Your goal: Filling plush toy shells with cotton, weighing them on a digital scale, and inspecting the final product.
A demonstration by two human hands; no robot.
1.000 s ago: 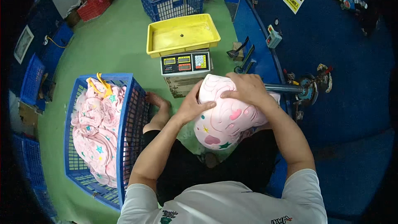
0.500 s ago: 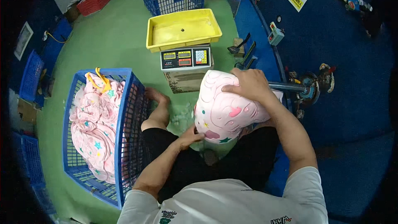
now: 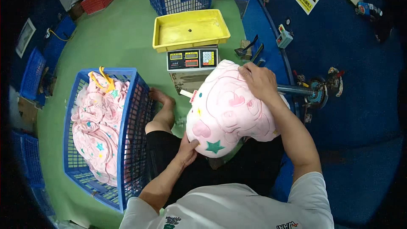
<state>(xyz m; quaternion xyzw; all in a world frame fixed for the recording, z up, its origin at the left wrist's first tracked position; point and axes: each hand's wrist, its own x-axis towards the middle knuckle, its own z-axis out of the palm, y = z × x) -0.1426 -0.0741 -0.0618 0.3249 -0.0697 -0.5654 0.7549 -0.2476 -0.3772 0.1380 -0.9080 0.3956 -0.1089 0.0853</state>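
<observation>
1. I find the left hand gripping the lower left edge of the pink cushion, thumb in front; it has come down from the upper left side.
2. The cushion sits above the lap, plump and tilted. Its lower end has swung outward, baring a green star and a red tag. I judge this a turn in the hold, not a release.
3. The right hand remains clasped over the upper right edge.
4. A metal pipe runs behind the right forearm toward the cushion; I cannot tell whether it enters.
5. At left, a blue basket holds rumpled pink fabric, apart from both hands.
6. Beyond stands a scale bearing a yellow tray.
</observation>
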